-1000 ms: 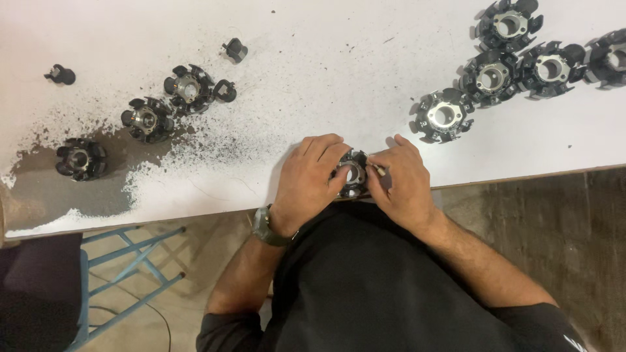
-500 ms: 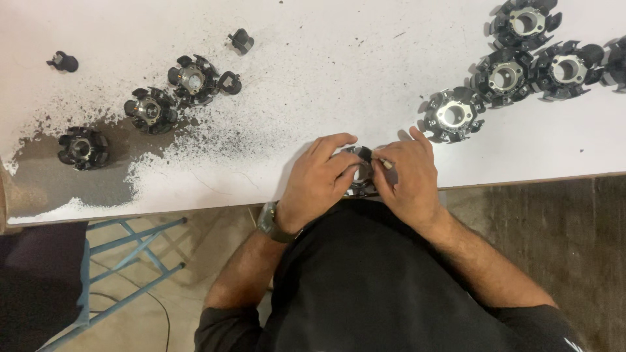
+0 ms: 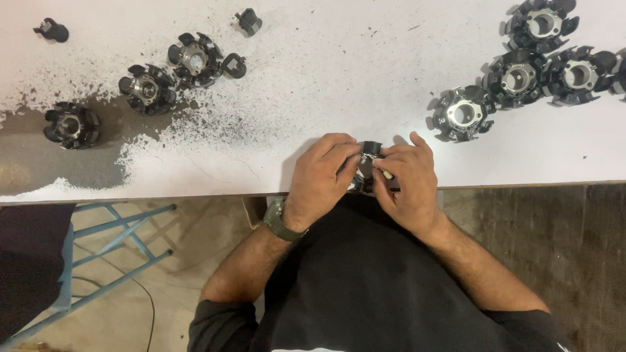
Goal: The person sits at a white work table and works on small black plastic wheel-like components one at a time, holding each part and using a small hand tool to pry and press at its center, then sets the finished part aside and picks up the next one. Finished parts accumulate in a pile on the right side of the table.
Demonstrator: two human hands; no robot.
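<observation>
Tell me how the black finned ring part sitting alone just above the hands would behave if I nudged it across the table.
The finned ring part lies flat on the white table, so it would probably slide, not roll. Its projecting black fins look rigid and could snag the neighbouring part. The metal-looking centre suggests some weight for its size. Dark grit lies well left, so grip there is likely unaffected.

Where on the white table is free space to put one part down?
The white table is bare in its middle, between the left group of black ring-shaped parts and the right group. Both far ends are crowded; the left is also dusty.
</observation>
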